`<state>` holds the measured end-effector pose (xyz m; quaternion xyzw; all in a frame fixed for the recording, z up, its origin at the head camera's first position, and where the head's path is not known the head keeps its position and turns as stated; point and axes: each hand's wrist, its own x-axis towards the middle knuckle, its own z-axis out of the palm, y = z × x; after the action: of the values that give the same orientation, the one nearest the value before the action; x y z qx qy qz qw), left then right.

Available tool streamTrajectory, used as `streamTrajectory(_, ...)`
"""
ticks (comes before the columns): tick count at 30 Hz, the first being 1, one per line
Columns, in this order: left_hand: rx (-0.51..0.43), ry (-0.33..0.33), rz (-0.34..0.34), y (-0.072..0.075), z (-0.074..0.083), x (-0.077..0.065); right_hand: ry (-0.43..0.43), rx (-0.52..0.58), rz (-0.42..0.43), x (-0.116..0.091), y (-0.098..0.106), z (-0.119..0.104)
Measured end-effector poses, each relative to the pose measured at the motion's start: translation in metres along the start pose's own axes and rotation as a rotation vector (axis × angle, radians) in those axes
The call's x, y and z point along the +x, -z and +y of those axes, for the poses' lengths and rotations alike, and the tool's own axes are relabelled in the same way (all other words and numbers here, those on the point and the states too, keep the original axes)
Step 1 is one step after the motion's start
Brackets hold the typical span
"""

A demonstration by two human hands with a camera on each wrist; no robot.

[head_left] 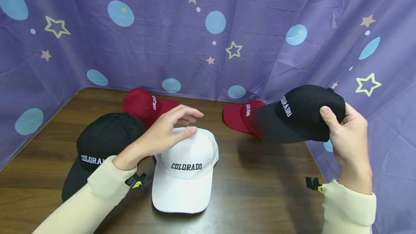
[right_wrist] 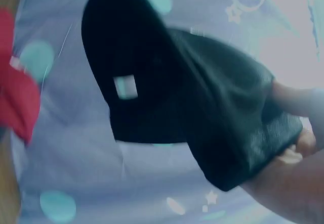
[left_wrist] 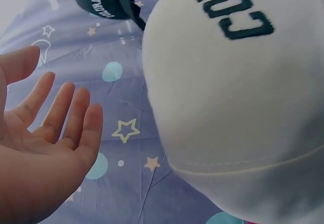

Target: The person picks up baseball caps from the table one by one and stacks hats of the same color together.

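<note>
A black cap (head_left: 308,113) lettered COLORADO is raised over the table's right side, its brim pointing left. My right hand (head_left: 349,136) pinches it at the back, thumb on the outside. In the right wrist view the black cap (right_wrist: 147,72) shows its inside with a small white label. My left hand (head_left: 170,127) hovers over the crown of a white cap (head_left: 185,172), fingers loosely extended and holding nothing. In the left wrist view the hand (left_wrist: 50,133) is apart from the white cap (left_wrist: 228,97), with a gap between them.
Another black cap (head_left: 107,136) lies at the left, partly behind my left forearm. Behind it sits a red cap (head_left: 141,105). A second red cap (head_left: 237,116) lies back right, partly covered by the raised cap. A purple curtain (head_left: 208,46) borders the wooden table (head_left: 260,190).
</note>
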<state>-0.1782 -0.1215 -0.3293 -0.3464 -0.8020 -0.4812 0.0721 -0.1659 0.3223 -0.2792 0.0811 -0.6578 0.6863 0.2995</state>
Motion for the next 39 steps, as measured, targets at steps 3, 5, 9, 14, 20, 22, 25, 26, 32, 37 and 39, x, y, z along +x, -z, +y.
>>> streamTrajectory(3,-0.009,0.007,0.001,0.002,0.002,0.002,-0.011,0.103,-0.169,-0.006,-0.011,-0.006)
streamTrajectory(5,-0.017,0.015,0.001,0.004,0.003,0.003,-0.010,0.133,-0.278,-0.010,-0.019,-0.008)
streamTrajectory(9,-0.030,0.023,0.000,0.007,0.004,0.005,-0.019,0.165,-0.455,-0.018,-0.034,-0.011)
streamTrajectory(14,-0.050,0.014,-0.003,0.009,0.005,0.008,-0.011,0.149,-0.683,-0.026,-0.051,-0.013)
streamTrajectory(20,-0.063,0.004,-0.012,0.010,0.007,0.011,0.034,0.113,-0.913,-0.031,-0.070,-0.012)
streamTrajectory(22,-0.068,0.006,-0.023,0.010,0.008,0.012,0.051,0.128,-0.974,-0.034,-0.077,-0.011)
streamTrajectory(25,-0.102,0.012,-0.062,0.012,0.008,0.012,0.084,0.179,-1.063,-0.037,-0.089,-0.008)
streamTrajectory(26,-0.126,0.013,-0.082,0.012,0.008,0.012,0.088,0.195,-1.089,-0.038,-0.092,-0.007)
streamTrajectory(32,-0.314,0.026,-0.235,0.016,0.005,0.010,0.031,0.224,-1.200,-0.044,-0.112,-0.002)
streamTrajectory(37,-0.391,0.047,-0.376,0.020,0.000,0.005,-0.036,0.253,-1.268,-0.049,-0.123,0.006)
streamTrajectory(39,-0.400,0.049,-0.436,0.022,-0.002,0.002,-0.047,0.273,-1.288,-0.051,-0.126,0.010)
